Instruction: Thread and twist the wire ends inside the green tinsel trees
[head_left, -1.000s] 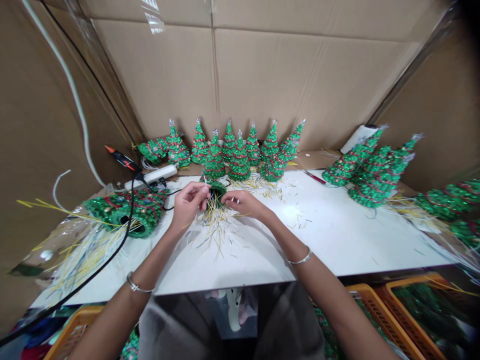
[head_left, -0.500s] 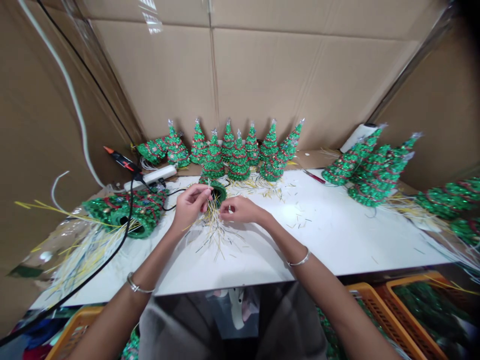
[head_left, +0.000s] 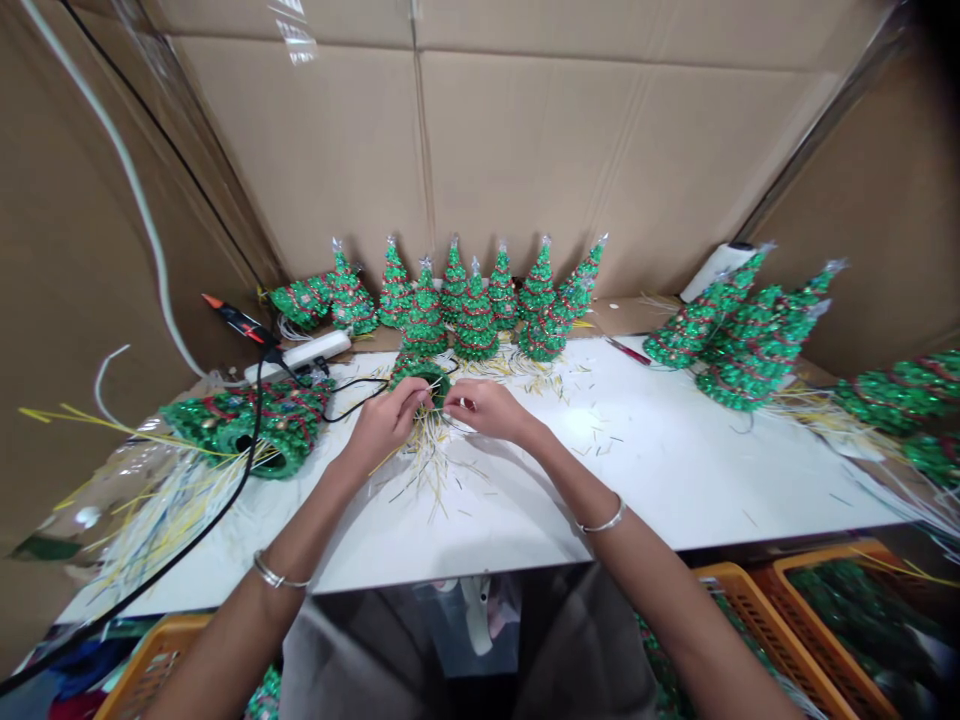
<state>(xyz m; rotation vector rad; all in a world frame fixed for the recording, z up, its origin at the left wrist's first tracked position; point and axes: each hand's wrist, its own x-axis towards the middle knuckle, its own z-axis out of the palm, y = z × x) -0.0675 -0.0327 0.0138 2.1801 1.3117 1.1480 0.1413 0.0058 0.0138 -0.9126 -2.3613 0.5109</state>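
A small green tinsel tree [head_left: 405,368] lies with its hollow base towards me. Thin white and yellow wires [head_left: 429,452] fan out below that base over the tabletop. At the left of the opening, my left hand [head_left: 386,418] is pinched closed on thin wire ends. My right hand [head_left: 489,410] is at the opening's right side, thumb and fingertips pressed together; whatever they grip is too small to make out. The two hands' fingertips are close but apart.
Decorated trees [head_left: 476,320] stand along the back, others [head_left: 742,350] at right. Two trees [head_left: 255,420] with long wires lie left, beside a power strip [head_left: 300,352], black cable and orange-tipped tool [head_left: 238,320]. A red-handled tool [head_left: 628,351] lies behind. Orange baskets [head_left: 810,640] sit below.
Both hands have moved slightly up, nearer the hollow base. My left fingers have turned down over the wires, and fewer wire ends stick up above them.
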